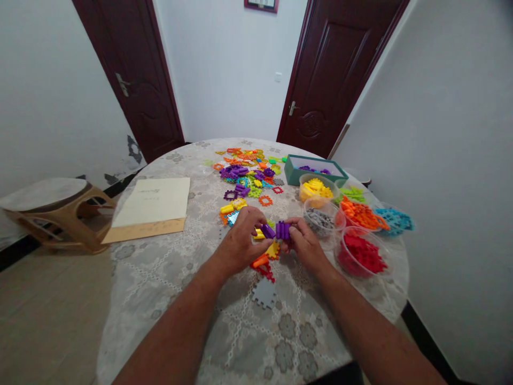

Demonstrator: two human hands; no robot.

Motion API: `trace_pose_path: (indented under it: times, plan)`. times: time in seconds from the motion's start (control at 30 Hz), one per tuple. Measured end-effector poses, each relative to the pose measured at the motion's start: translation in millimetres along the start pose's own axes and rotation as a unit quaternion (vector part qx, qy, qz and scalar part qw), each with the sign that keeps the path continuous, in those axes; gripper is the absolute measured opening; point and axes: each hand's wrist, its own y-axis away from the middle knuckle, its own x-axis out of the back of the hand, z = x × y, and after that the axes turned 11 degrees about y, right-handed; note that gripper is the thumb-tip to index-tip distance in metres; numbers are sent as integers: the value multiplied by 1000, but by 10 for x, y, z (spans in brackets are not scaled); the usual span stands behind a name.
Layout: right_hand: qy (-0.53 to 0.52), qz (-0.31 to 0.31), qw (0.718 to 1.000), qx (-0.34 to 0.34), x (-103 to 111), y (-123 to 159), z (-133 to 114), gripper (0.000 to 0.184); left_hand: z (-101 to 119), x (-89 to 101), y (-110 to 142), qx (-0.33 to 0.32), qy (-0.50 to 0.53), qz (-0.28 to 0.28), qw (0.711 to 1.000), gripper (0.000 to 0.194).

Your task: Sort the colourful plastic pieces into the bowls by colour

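Between the fingertips of my left hand [243, 238] is a small purple toy building piece [267, 231]. My right hand [306, 243] pinches a ridged purple building piece [282, 230], made of several tubes side by side. The two purple pieces are close together above the table; whether they touch I cannot tell. Below my hands lie a yellow piece [273, 250], an orange piece [260, 261], a red piece [267, 272] and a flat grey notched square [264, 293]. Yellow tube pieces [233, 206] lie just beyond my left hand, which partly covers other pieces.
Mixed coloured pieces [248, 171] are heaped at the back. On the right stand clear tubs of yellow [316, 188], grey [319, 218], orange [360, 214], blue [395, 220] and red pieces [363, 252], plus a green box [294, 174]. Paper sheets [154, 200] lie left.
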Motion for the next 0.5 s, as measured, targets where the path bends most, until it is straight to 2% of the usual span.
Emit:
trace_pose_path:
  times: [0.2, 0.37, 0.5]
  plan:
    - [11, -26, 999, 30, -144, 72, -26, 53, -97, -131, 58, 2, -32, -14, 999, 39]
    - [-40, -46, 998, 16, -113, 21, 55, 42, -125, -205, 77, -16, -54, -17, 998, 43]
    - [-13, -57, 998, 22, -137, 34, 22, 45, -146, -210, 70, -5, -62, -51, 997, 32]
